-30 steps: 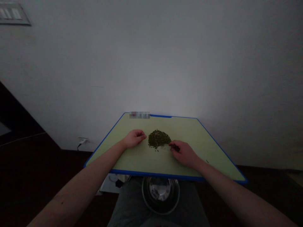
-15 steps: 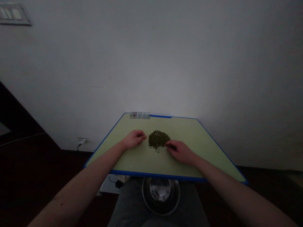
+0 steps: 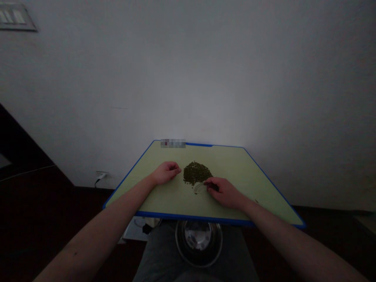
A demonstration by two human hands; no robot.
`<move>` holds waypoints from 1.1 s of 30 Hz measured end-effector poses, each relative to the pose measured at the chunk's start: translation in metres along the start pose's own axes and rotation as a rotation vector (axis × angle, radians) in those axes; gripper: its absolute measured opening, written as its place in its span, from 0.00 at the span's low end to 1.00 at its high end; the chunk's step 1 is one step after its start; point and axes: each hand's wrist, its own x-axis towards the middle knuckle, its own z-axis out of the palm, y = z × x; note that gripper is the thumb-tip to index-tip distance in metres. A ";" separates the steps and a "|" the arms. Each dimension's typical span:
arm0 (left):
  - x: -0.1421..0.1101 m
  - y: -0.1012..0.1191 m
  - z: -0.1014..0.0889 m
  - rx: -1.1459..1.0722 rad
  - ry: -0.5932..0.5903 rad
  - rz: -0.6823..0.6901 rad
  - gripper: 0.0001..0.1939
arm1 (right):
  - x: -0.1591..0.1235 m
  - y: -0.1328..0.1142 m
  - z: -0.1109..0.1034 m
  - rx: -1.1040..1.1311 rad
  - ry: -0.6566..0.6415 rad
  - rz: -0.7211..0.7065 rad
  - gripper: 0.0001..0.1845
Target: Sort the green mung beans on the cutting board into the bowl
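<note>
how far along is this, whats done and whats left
Early on, it looks. Done: small dark green seeds sit gathered in one pile on the green cutting board, a few strays below it. In hand: the right hand works the pile's lower edge, the left hand resting beside it. Left: nearly the whole pile; the steel bowl below shows nothing clearly.

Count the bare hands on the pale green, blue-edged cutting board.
2: the left hand lies left of the dark green grain heap, the right hand at its lower right edge.
</note>
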 end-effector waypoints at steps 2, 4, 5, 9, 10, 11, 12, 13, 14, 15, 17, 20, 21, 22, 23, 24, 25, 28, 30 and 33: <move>0.000 0.001 0.000 0.006 0.003 -0.002 0.16 | 0.001 -0.002 0.002 -0.019 0.022 0.015 0.13; 0.000 0.001 0.000 0.006 0.000 -0.005 0.16 | 0.003 -0.004 0.004 -0.037 0.047 0.043 0.13; 0.000 0.002 0.000 0.002 -0.001 -0.007 0.16 | 0.003 -0.004 0.005 -0.046 0.061 0.059 0.13; 0.000 0.002 0.000 -0.015 -0.012 -0.011 0.15 | 0.006 0.001 0.006 -0.093 0.122 0.103 0.13; 0.000 0.002 0.000 -0.018 -0.013 -0.011 0.15 | 0.007 0.003 0.006 -0.104 0.138 0.109 0.13; 0.000 0.001 0.000 -0.020 -0.013 -0.009 0.15 | 0.007 0.005 0.006 -0.114 0.154 0.116 0.13; 0.000 0.001 0.000 -0.020 -0.011 -0.005 0.15 | 0.008 0.007 0.005 -0.121 0.166 0.123 0.13; 0.000 0.000 0.000 -0.017 -0.006 0.001 0.15 | 0.008 0.008 0.005 -0.123 0.172 0.127 0.13; 0.000 -0.001 0.000 -0.011 -0.002 0.007 0.15 | 0.008 0.009 0.005 -0.119 0.173 0.129 0.13; 0.000 -0.002 0.000 -0.003 0.002 0.012 0.15 | 0.008 0.010 0.004 -0.111 0.169 0.128 0.13; 0.001 -0.003 0.000 0.008 0.004 0.015 0.15 | 0.008 0.010 0.005 -0.088 0.156 0.118 0.14; 0.001 -0.003 0.000 0.002 -0.003 0.005 0.15 | 0.008 0.009 0.007 -0.065 0.146 0.106 0.13; 0.001 -0.003 0.000 -0.002 -0.005 0.000 0.15 | 0.009 0.009 0.008 -0.061 0.143 0.107 0.13; 0.001 -0.003 0.000 -0.004 -0.007 -0.002 0.15 | 0.009 0.008 0.009 -0.058 0.139 0.106 0.13; 0.001 -0.003 0.000 -0.004 -0.007 -0.001 0.15 | 0.010 0.007 0.009 -0.054 0.134 0.103 0.13; 0.001 -0.002 0.000 -0.001 -0.005 0.003 0.15 | 0.011 0.007 0.009 -0.050 0.131 0.098 0.13; 0.001 -0.002 0.000 0.002 -0.004 0.009 0.15 | 0.011 0.006 0.009 -0.048 0.128 0.091 0.13; 0.001 -0.002 0.000 0.005 -0.005 0.021 0.15 | 0.012 0.003 0.008 -0.048 0.113 0.070 0.13; 0.000 -0.001 0.000 -0.006 -0.011 0.016 0.15 | 0.011 0.001 0.008 -0.047 0.095 0.061 0.13; 0.000 0.001 0.000 -0.021 -0.015 0.003 0.15 | 0.009 0.000 0.007 -0.036 0.070 0.047 0.14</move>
